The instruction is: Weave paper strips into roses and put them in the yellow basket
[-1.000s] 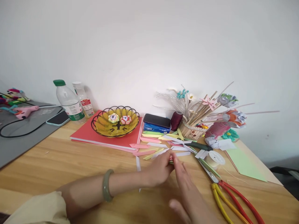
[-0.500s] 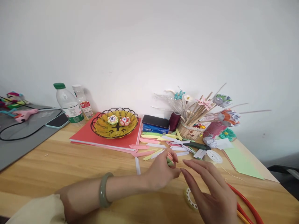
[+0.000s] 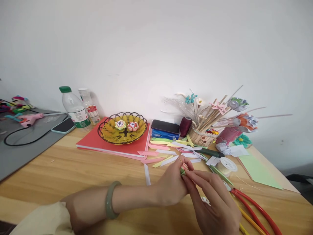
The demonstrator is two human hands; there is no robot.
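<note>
My left hand (image 3: 172, 182) is closed around a small paper flower (image 3: 184, 167) with pink and green folded parts, most of it hidden by my fingers. The fingertips of my right hand (image 3: 212, 195) meet at the green lower edge of that flower, pinching it beside my left thumb. Just beyond both hands lie many folded paper strips (image 3: 156, 160) in pink, yellow, white and green. A roll of tape (image 3: 205, 200) is partly covered by my right hand. Red-handled scissors (image 3: 251, 202) lie to its right.
Two finished paper flowers (image 3: 133, 126) sit in a yellow woven basket (image 3: 107, 138) on red paper (image 3: 85, 140). Bottles (image 3: 75, 109) stand behind. A thread spool (image 3: 227, 165), a dark red thread cone (image 3: 185, 126), a blue packet (image 3: 163, 134) and a stick-filled basket (image 3: 199, 137) are at the back right.
My right hand has moved left and in to the paper flower, its fingertips closing on it. The red-handled scissors now show more fully. The view has shifted slightly.
</note>
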